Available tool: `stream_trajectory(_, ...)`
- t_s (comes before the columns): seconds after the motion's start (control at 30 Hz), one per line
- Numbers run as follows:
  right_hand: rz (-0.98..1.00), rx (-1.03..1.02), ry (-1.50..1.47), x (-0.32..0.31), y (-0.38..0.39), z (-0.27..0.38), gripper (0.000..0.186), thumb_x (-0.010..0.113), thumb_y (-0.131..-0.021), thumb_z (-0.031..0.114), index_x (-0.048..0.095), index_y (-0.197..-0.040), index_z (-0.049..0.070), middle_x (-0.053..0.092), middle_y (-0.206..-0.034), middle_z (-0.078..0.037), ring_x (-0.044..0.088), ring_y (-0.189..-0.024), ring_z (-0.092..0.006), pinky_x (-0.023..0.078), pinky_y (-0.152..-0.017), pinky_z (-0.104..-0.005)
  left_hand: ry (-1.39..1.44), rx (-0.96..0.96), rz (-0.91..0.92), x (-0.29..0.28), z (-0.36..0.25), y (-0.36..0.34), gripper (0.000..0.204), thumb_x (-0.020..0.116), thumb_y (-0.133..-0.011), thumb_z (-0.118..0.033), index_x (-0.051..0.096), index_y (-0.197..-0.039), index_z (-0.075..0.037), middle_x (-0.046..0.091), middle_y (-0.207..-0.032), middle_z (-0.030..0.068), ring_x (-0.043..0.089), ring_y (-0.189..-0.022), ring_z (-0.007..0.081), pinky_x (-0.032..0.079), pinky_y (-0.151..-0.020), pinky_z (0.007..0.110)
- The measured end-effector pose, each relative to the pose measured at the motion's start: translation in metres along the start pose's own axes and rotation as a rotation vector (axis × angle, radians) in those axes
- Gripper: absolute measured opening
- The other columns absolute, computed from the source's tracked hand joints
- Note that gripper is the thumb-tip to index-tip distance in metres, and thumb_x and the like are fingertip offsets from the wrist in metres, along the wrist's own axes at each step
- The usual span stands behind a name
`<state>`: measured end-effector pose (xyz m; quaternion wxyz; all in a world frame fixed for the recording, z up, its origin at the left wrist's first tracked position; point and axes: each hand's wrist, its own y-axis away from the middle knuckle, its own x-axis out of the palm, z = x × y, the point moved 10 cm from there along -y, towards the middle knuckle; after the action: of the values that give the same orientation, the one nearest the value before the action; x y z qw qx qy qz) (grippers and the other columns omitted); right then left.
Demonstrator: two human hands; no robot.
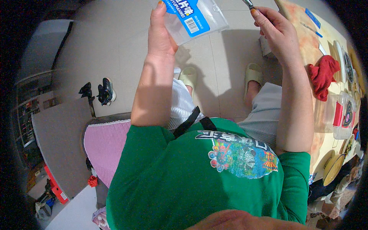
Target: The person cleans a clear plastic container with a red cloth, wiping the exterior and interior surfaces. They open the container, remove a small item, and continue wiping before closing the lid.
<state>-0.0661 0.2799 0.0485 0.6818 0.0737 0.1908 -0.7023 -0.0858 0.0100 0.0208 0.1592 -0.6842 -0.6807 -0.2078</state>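
Container of clear plastic [214,15] is in your left hand [161,35], near the top edge of the view, above the tiled floor [214,57]. Your thumb lies along its near side, and the other fingers go behind and under it, so this hand is grasping it firmly enough, I think. A blue label [191,25] covers part of the wall, and the upper end of the container is cut off by the frame.

Your right hand [275,31] is pinching a slim tool [248,3] between thumb and fingers. It has a dark part at your fingertips and a shiny metal part beyond, but its end is outside the view, so I cannot tell which kind of tool it is. The tool and the container are apart, with no contact visible between them.

The step in hand seems to be holding both things ready, one in each hand. The next move, in my judgement, calls for keeping the left grip steady, without squeezing the thin wall, and for guiding the tool gently. It is also better to bring both hands lower into view.

On your right is the table [305,43], where a red cloth [324,76] lies near your right forearm, beside a clear box [342,130].
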Motion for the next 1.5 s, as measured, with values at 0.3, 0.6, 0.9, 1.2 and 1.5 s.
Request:
stream_trajectory(0.3, -0.152, 0.06, -0.229, -0.012, 0.002, 0.012, 0.025, 0.061, -0.1, 0.023, 0.068, -0.11, 0.002, 0.063, -0.083, 0.0, 0.057, -0.075, -0.0087, 0.046, -0.066, -0.0235, 0.413, -0.051, 0.146, 0.003, -0.01, -0.002, 0.084, 0.046, -0.088, -0.062, 0.037, -0.151, -0.007, 0.048, -0.144, 0.0263, 0.05, -0.129, 0.0444, 0.042, -0.107, 0.057)
stream_trajectory(0.6, -0.254, 0.274, 0.055, -0.068, -0.016, -0.031, 0.044, 0.06, -0.083, 0.011, 0.063, -0.125, -0.002, 0.068, -0.088, -0.012, 0.065, -0.079, -0.0213, 0.054, -0.069, -0.0346, 0.071, 0.084, 0.211, 0.015, -0.021, 0.004, 0.116, 0.061, -0.078, -0.074, 0.009, -0.159, -0.009, 0.016, -0.159, 0.0304, 0.021, -0.148, 0.0452, 0.02, -0.12, 0.061)
stream_trajectory(0.9, -0.515, 0.357, 0.193, -0.175, -0.015, -0.123, 0.048, 0.061, -0.082, 0.017, 0.065, -0.128, 0.004, 0.074, -0.095, -0.008, 0.068, -0.081, -0.0178, 0.055, -0.071, -0.0364, 0.119, 0.108, 0.205, 0.016, -0.027, 0.014, 0.119, 0.069, -0.07, -0.073, 0.019, -0.156, -0.008, 0.018, -0.158, 0.0311, 0.02, -0.148, 0.0443, 0.017, -0.12, 0.06)
stream_trajectory(1.2, -0.631, 0.242, 0.101, -0.163, 0.018, -0.067, 0.042, 0.062, -0.081, 0.01, 0.064, -0.121, -0.001, 0.071, -0.097, -0.023, 0.069, -0.084, -0.0353, 0.054, -0.077, -0.0427, 0.295, 0.116, 0.33, 0.026, -0.035, 0.008, 0.115, 0.071, -0.066, -0.072, 0.034, -0.151, -0.004, 0.024, -0.157, 0.0289, 0.02, -0.148, 0.0427, 0.018, -0.118, 0.058)
stream_trajectory(1.5, -0.531, 0.09, 0.603, -0.175, 0.179, -0.026, 0.041, 0.06, -0.083, 0.005, 0.066, -0.123, 0.005, 0.069, -0.11, -0.019, 0.068, -0.102, -0.0304, 0.052, -0.089, -0.0392, 0.275, 0.093, 0.344, 0.05, -0.009, -0.004, 0.117, 0.077, -0.064, -0.068, 0.032, -0.151, -0.003, 0.019, -0.157, 0.0329, 0.018, -0.148, 0.0446, 0.016, -0.12, 0.059)
